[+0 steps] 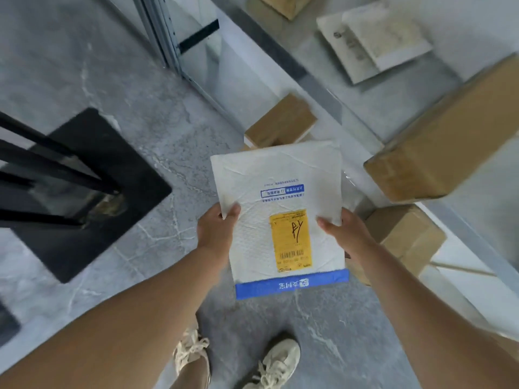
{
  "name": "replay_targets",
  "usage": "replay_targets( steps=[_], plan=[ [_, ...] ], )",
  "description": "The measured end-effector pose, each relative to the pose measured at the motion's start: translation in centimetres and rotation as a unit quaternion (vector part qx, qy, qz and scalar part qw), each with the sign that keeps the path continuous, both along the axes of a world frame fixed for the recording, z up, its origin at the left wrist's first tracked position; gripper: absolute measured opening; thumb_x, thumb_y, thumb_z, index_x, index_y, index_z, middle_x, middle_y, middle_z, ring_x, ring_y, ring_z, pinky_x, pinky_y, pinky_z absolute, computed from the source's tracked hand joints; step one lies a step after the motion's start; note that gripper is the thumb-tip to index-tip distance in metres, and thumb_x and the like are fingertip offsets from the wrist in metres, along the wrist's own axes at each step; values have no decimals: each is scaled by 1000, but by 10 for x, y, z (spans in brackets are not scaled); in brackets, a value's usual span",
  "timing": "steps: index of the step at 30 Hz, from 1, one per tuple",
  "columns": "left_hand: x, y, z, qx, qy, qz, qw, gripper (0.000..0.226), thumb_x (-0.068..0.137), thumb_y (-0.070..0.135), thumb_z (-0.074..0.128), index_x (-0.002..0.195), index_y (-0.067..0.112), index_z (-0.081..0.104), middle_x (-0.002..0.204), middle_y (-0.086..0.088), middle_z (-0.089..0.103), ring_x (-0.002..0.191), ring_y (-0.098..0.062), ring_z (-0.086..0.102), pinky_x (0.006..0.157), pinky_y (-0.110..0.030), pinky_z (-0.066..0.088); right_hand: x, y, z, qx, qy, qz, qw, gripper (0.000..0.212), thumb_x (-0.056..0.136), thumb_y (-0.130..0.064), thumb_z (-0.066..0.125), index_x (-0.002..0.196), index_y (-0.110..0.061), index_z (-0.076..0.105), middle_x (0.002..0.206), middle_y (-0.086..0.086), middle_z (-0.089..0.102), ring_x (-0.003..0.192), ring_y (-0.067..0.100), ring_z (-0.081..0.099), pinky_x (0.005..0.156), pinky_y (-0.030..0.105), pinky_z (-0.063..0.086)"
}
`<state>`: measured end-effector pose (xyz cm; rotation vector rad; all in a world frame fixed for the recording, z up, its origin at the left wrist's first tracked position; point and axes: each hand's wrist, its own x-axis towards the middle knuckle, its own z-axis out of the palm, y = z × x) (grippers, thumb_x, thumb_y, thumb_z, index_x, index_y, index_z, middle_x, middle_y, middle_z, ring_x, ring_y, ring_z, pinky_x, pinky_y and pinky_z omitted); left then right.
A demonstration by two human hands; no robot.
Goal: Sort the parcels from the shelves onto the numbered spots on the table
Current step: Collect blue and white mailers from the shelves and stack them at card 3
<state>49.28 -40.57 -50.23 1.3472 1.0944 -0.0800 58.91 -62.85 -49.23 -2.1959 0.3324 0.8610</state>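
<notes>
A white padded mailer (278,175) with a blue bottom band and a yellow label with handwriting is held flat in front of me, above the grey floor. My left hand (216,228) grips its left edge, thumb on top. My right hand (345,234) grips its right edge. The mailer hangs beside the white shelves on the right, where other parcels lie: a large cardboard box (446,141), a small brown box (280,122), another brown box (407,237) on a lower shelf, and a white mailer (373,40) further back.
A black table base plate (92,220) with black legs stands on the floor at the left. A metal shelf upright (174,51) rises at the top centre. Another brown box (283,4) sits at the top. My feet in pale sneakers (278,360) are below.
</notes>
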Motion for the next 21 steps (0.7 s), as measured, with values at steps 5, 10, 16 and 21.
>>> replay_targets(
  steps=[5, 10, 16, 21],
  plan=[
    [-21, 37, 83, 72, 9, -29, 997, 17, 93, 29, 59, 94, 13, 64, 90, -3, 65, 81, -18, 60, 72, -30, 47, -38, 29, 81, 67, 26, -33, 997, 41, 89, -21, 67, 127, -14, 55, 110, 1, 63, 104, 20, 58, 82, 28, 40],
    [-72, 57, 150, 116, 39, 23, 992, 21, 97, 25, 48, 84, 13, 60, 81, -4, 57, 74, -16, 49, 64, -29, 38, -80, 56, 134, 118, 54, -20, 991, 43, 91, -20, 64, 132, -14, 52, 121, 4, 63, 107, 20, 56, 84, 31, 39],
    [-138, 59, 252, 111, 8, 66, 992, 19, 93, 25, 53, 77, 15, 57, 77, -6, 52, 73, -18, 47, 68, -30, 40, -122, 60, 231, 158, 56, 17, 986, 36, 92, -20, 62, 127, -15, 55, 117, 2, 65, 108, 24, 60, 92, 43, 47],
    [-169, 59, 369, 63, -84, 63, 992, 23, 86, 36, 64, 77, 15, 64, 89, -14, 64, 84, -27, 61, 83, -39, 51, -133, 52, 349, 191, 4, 18, 981, 28, 91, -21, 64, 118, -17, 59, 108, 1, 69, 102, 26, 65, 93, 48, 51]
  ],
)
